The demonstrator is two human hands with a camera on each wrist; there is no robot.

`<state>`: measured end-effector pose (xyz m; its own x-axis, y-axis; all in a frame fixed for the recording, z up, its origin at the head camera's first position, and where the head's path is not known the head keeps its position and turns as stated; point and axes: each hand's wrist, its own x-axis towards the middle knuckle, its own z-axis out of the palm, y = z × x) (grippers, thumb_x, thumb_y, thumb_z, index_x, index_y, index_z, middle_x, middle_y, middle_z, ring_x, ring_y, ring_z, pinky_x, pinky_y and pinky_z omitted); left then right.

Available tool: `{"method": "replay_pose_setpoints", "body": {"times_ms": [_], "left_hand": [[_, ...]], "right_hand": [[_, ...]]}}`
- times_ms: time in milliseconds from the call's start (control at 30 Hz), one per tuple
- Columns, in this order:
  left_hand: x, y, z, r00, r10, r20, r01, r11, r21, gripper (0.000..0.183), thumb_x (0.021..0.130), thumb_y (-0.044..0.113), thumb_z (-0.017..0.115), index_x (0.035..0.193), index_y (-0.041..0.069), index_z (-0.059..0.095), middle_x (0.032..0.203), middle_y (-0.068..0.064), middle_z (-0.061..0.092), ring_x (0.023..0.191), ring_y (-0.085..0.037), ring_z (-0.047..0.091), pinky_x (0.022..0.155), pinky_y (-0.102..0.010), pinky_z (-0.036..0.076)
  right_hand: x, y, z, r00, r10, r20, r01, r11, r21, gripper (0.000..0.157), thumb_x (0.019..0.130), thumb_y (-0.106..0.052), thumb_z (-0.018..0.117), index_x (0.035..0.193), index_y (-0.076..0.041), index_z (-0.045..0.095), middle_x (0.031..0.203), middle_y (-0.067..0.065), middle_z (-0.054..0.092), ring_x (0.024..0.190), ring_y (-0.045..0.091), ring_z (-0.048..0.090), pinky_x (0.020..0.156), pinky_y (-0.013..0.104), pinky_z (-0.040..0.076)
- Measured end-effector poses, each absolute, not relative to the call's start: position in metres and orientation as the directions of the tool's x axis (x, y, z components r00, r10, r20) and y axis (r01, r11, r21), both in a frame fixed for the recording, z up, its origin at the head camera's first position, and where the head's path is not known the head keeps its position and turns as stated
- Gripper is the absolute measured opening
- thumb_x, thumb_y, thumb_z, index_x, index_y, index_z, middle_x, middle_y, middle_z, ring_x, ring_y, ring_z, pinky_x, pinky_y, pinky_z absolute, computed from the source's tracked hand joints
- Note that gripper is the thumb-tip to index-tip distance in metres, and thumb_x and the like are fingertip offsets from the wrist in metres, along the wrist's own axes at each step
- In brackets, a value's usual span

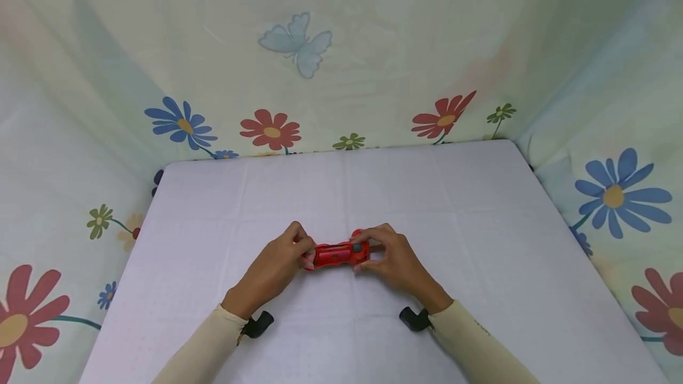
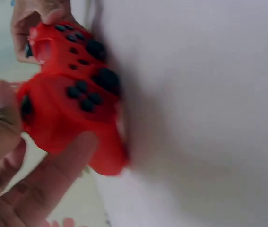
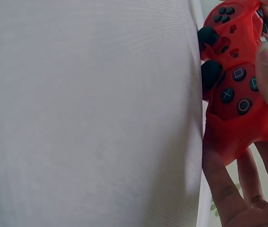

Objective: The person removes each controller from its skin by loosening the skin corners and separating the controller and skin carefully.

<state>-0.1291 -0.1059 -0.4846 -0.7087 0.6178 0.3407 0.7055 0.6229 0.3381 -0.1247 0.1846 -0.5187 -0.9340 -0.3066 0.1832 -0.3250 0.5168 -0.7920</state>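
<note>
A red game controller (image 1: 335, 255) with black buttons and thumbsticks lies at the middle of the white table, its thumbsticks turned down toward the cloth. A loose red rubbery cover (image 3: 233, 137) wraps it and bulges around the grip end. My left hand (image 1: 284, 258) pinches the left end of the controller; in the left wrist view its thumb and a finger lie on the red cover. With thumb and fingers spread around the right end, my right hand (image 1: 393, 256) holds the controller. Part of each end is hidden behind the fingers.
A white cloth covers the table (image 1: 341, 194). Flower-printed curtains (image 1: 373, 64) stand behind it and along both sides. A black wrist camera mount (image 1: 257, 325) juts from the left wrist, and another black mount (image 1: 414, 319) from the right.
</note>
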Motion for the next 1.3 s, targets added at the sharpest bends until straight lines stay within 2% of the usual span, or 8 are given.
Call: {"method": "replay_pose_setpoints", "body": {"times_ms": [200,333,467,600,800,1000,1167,1300], "left_hand": [[-0.125,-0.118,-0.498,-0.755,0.540,0.372,0.655,0.617,0.435,0.035,0.082,0.003,0.090,0.086,0.024,0.062,0.098,0.009,0.054,0.085,-0.003,0.061,0.073,-0.020,0.054],[-0.123,-0.121,-0.504,-0.803,0.484,0.347,0.587,0.544,0.600,0.030,0.084,0.007,0.089,0.086,0.024,0.065,0.099,0.012,0.057,0.096,-0.004,0.065,0.079,-0.020,0.061],[-0.120,-0.121,-0.509,-0.831,0.447,0.332,0.527,0.438,0.728,0.030,0.081,0.008,0.092,0.094,0.021,0.068,0.105,0.011,0.059,0.106,-0.009,0.066,0.076,-0.021,0.063],[-0.121,-0.121,-0.511,-0.837,0.432,0.335,0.516,0.422,0.745,0.043,0.075,0.011,0.097,0.103,0.019,0.066,0.116,0.006,0.062,0.111,-0.010,0.065,0.077,-0.027,0.065],[-0.119,-0.122,-0.513,-0.838,0.448,0.311,0.517,0.471,0.715,0.065,0.067,0.018,0.103,0.116,0.021,0.060,0.128,0.008,0.068,0.117,-0.011,0.067,0.086,-0.034,0.065],[-0.123,-0.117,-0.511,-0.860,0.378,0.344,0.501,0.495,0.710,0.057,0.079,0.006,0.094,0.124,0.018,0.061,0.124,0.006,0.070,0.120,-0.017,0.071,0.084,-0.029,0.064],[-0.127,-0.116,-0.512,-0.878,0.343,0.333,0.469,0.484,0.739,0.049,0.087,0.013,0.089,0.126,0.017,0.061,0.120,0.004,0.072,0.114,-0.015,0.072,0.077,-0.029,0.063],[-0.128,-0.117,-0.513,-0.878,0.345,0.333,0.469,0.478,0.742,0.048,0.088,0.015,0.088,0.128,0.018,0.060,0.122,0.004,0.072,0.113,-0.016,0.071,0.075,-0.031,0.063]], "right_hand": [[-0.125,0.184,-0.520,-0.934,-0.309,0.182,-0.323,0.504,-0.801,0.053,0.069,-0.022,0.099,0.117,-0.029,0.076,0.121,-0.009,0.073,0.118,0.014,0.062,0.095,0.041,0.062],[-0.124,0.185,-0.522,-0.932,-0.320,0.171,-0.321,0.507,-0.800,0.055,0.071,-0.025,0.098,0.120,-0.029,0.075,0.125,-0.009,0.073,0.121,0.014,0.061,0.099,0.043,0.060],[-0.122,0.189,-0.523,-0.931,-0.339,0.134,-0.297,0.494,-0.817,0.060,0.075,-0.021,0.097,0.128,-0.029,0.072,0.130,-0.010,0.070,0.125,0.015,0.061,0.102,0.040,0.060],[-0.123,0.192,-0.522,-0.914,-0.384,0.128,-0.306,0.449,-0.840,0.065,0.079,-0.010,0.094,0.135,-0.025,0.066,0.136,-0.007,0.067,0.129,0.018,0.061,0.103,0.039,0.059],[-0.127,0.194,-0.520,-0.887,-0.417,0.200,-0.386,0.430,-0.816,0.059,0.083,-0.009,0.090,0.134,-0.023,0.064,0.136,-0.006,0.069,0.128,0.018,0.064,0.102,0.044,0.059],[-0.129,0.192,-0.515,-0.911,-0.355,0.210,-0.348,0.388,-0.853,0.053,0.085,-0.013,0.089,0.128,-0.019,0.058,0.128,0.001,0.071,0.118,0.019,0.069,0.092,0.038,0.063],[-0.128,0.191,-0.509,-0.918,-0.323,0.229,-0.348,0.382,-0.856,0.042,0.091,-0.018,0.085,0.123,-0.016,0.058,0.124,0.003,0.071,0.114,0.020,0.069,0.088,0.035,0.062],[-0.132,0.193,-0.501,-0.900,-0.362,0.243,-0.384,0.395,-0.835,0.031,0.096,-0.018,0.080,0.122,-0.018,0.063,0.124,-0.001,0.072,0.115,0.017,0.069,0.092,0.039,0.061]]}}
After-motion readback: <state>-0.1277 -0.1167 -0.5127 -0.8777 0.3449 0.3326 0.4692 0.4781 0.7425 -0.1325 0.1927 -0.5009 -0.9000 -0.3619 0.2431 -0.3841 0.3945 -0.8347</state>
